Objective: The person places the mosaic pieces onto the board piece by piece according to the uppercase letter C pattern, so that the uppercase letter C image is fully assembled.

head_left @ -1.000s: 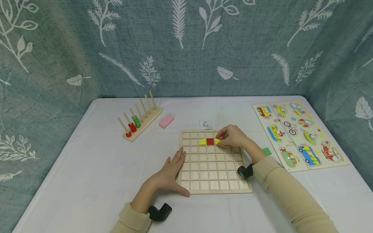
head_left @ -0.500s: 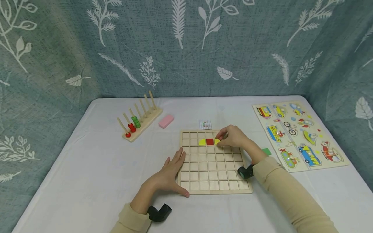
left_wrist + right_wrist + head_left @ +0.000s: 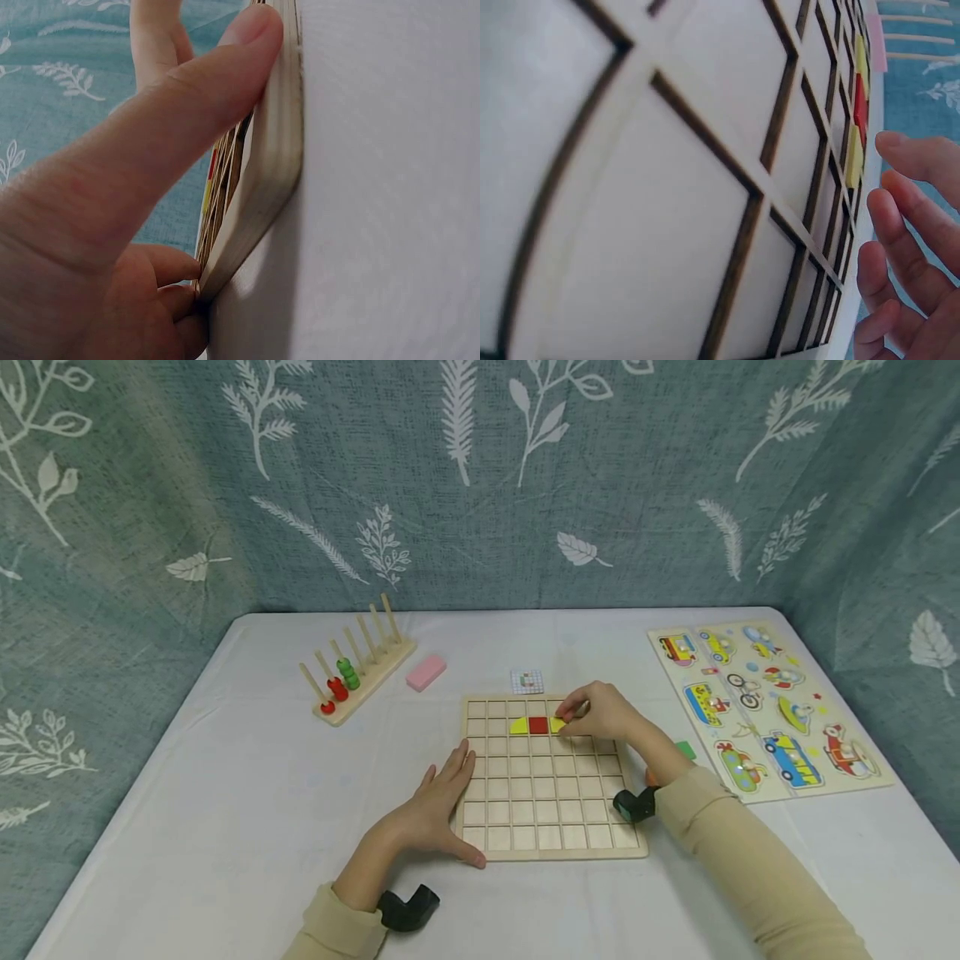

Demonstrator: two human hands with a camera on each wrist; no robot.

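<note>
White cloth (image 3: 247, 760): two yellow pieces (image 3: 519, 727) flank one red square (image 3: 537, 725); left grip (image 3: 431, 814) released, right grip (image 3: 606, 713) unclear.

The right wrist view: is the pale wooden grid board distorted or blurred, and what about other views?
Right wrist view: the pale wooden grid board bulges, its lines bent, nearest cells soft; head view: its edges look straight; left wrist view: a shadow darkens the white tablecloth.

Beige sleeves (image 3: 757, 856) end in broad turned-back cuffs (image 3: 682, 802); the right one is creased along the forearm. Each wrist wears a bent black mount (image 3: 408, 910).
</note>
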